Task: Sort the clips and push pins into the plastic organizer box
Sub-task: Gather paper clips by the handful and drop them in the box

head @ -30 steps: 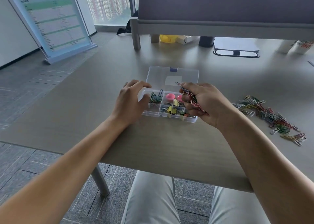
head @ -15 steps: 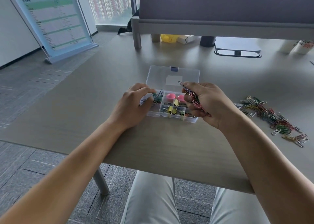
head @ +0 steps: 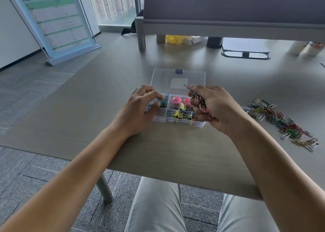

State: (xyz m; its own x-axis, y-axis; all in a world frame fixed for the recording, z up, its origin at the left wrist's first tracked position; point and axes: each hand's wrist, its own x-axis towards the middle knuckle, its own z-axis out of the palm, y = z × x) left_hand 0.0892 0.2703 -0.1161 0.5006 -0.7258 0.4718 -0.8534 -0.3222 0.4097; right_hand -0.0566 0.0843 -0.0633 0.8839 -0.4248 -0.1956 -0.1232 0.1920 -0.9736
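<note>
My left hand (head: 140, 107) pinches paper clips at the organizer box (head: 178, 119)'s left compartment, fingers curled. My right hand (head: 213, 107), fisted on a clip bundle (head: 200, 102), hovers over the box's right side; that compartment lies left of it, so it must cross. Loose clips (head: 279, 119) lie far right.

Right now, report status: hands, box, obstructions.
Left hand fingers in organizer box left compartment. Right hand shut on paper clips. Loose clip pile on table right. Nothing blocking.
</note>
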